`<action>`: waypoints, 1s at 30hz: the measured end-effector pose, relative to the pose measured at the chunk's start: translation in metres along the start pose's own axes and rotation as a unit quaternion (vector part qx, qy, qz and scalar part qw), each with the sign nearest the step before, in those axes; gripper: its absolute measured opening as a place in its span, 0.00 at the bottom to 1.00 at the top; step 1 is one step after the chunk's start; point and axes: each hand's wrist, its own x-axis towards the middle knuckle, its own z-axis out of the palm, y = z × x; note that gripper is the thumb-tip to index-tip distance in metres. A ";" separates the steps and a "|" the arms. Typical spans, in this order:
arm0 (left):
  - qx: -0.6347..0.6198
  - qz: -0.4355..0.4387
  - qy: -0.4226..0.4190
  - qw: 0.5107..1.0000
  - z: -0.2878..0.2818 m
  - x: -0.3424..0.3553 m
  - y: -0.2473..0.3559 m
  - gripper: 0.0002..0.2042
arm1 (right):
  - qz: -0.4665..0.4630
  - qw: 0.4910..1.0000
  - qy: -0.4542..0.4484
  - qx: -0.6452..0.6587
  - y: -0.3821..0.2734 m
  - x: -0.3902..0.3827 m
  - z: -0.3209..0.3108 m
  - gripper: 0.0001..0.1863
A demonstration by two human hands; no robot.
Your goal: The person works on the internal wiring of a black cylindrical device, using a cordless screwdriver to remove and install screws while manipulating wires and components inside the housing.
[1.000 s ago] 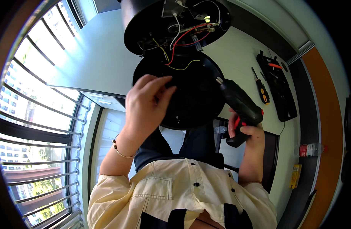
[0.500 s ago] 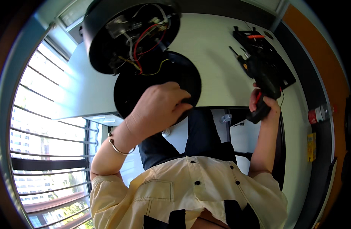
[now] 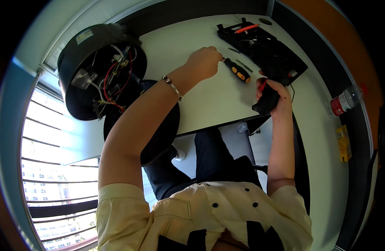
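My right hand (image 3: pixel 280 98) is wrapped round the grip of a black-and-red power drill (image 3: pixel 266 99), low over the table's right part. My left hand (image 3: pixel 204 62) is reached out over the white table, fingers pinched together. Its fingertips are beside the front end of a screwdriver (image 3: pixel 237 70) with a black-and-yellow handle. Whatever they pinch is too small or hidden to make out. Left of my left arm, a round black appliance housing (image 3: pixel 81 62) lies tipped with red and white wires exposed. Its round black base (image 3: pixel 171 121) is partly covered by my left forearm.
A black tool case (image 3: pixel 263 48) with an orange-red tool inside lies open at the far right, thin bits beside the screwdriver. A bottle with a red label (image 3: pixel 345 102) and a yellow box (image 3: pixel 343 143) are further right. Window blinds are on the left.
My left hand has moved from above the black base across to the screwdriver. The right hand still grips the drill, now lower beside the tool case. The view has turned, shifting the appliance left.
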 end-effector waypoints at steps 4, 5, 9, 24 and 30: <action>0.014 -0.055 -0.077 0.995 0.013 0.042 0.007 0.12 | 0.003 0.999 -0.012 0.051 -0.009 -0.003 -0.021 0.22; -0.006 -0.056 -0.062 0.996 0.017 0.051 0.006 0.12 | 0.001 0.998 -0.015 0.059 -0.010 -0.004 -0.025 0.22; -0.074 -0.069 -0.031 0.994 0.026 0.079 0.002 0.10 | 0.004 0.994 -0.025 0.105 -0.002 -0.005 -0.045 0.23; 0.013 -0.003 0.057 0.998 0.068 0.191 0.014 0.09 | -0.007 0.991 0.022 0.130 0.006 0.003 -0.054 0.24; 0.015 0.000 0.108 0.994 0.092 0.206 0.009 0.08 | -0.034 0.997 -0.013 0.074 0.005 0.002 -0.048 0.22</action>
